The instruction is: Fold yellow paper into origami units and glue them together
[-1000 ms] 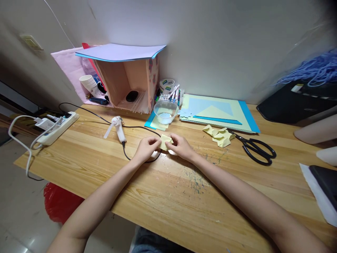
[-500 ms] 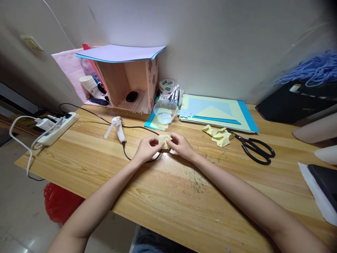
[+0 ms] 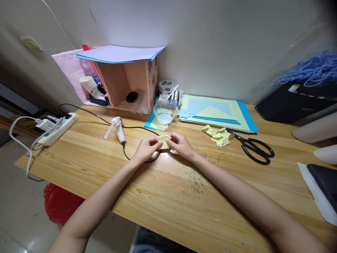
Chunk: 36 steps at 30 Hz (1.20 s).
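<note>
Between my two hands is a small piece of folded yellow paper (image 3: 164,142), held just above the table. My left hand (image 3: 147,148) pinches its left side with thumb and fingers. On the right side, my right hand (image 3: 181,144) grips it the same way, thumb on the near face. To the right lie several folded yellow paper pieces (image 3: 219,136), touching the blades of black-handled scissors (image 3: 256,150). A black cable passes behind and under my left hand, joined to a white glue gun (image 3: 119,130) at the left.
Behind my hands stands a clear plastic bowl (image 3: 165,112) near a pile of markers (image 3: 173,94). Yellow and blue paper sheets (image 3: 249,116) lie at the back right. An open pink box (image 3: 126,80) is against the wall. A power strip (image 3: 59,130) sits at the left edge.
Both hands stay in nearly the same place on the yellow paper. The paper and the thumbs have shifted very slightly; nothing else has visibly moved.
</note>
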Each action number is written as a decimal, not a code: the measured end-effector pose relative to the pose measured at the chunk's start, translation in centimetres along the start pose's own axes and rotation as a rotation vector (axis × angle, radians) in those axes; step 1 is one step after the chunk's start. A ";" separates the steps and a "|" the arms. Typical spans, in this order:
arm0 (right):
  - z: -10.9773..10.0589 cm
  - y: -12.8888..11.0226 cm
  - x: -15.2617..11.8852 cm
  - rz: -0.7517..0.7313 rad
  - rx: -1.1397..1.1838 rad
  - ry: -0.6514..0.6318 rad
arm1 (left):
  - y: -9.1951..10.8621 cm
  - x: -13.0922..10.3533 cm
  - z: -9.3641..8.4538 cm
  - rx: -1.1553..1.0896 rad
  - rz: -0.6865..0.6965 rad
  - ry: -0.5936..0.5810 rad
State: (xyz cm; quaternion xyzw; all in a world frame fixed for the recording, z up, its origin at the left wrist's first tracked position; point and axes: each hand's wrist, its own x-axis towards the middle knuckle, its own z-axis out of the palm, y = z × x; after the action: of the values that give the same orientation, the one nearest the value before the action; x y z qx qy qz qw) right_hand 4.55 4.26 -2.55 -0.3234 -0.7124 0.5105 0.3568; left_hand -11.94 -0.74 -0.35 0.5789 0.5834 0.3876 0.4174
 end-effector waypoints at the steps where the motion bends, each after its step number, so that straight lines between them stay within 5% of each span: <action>1: 0.0 0.0 0.0 0.008 0.010 0.002 | 0.0 0.0 0.0 -0.003 0.000 -0.005; 16: -0.3 0.5 0.4 0.038 0.009 0.238 | -1.3 0.7 0.0 -0.159 -0.015 0.063; 23: -2.7 0.9 1.1 0.033 -0.311 0.463 | -1.4 0.3 0.3 -0.003 0.018 0.038; 30: -6.9 -1.3 2.0 -0.041 -0.965 0.398 | -0.2 -0.6 0.9 0.217 0.181 -0.036; 36: -14.3 -4.0 1.0 0.479 -1.233 0.063 | 0.9 -0.9 1.2 0.406 0.249 -0.095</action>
State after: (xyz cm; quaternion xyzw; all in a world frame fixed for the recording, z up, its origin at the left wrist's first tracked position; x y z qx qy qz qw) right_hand 15.60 11.06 4.69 -0.6328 -0.7716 0.0645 0.0035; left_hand -10.57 -1.64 0.10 0.7361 0.5532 0.2832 0.2684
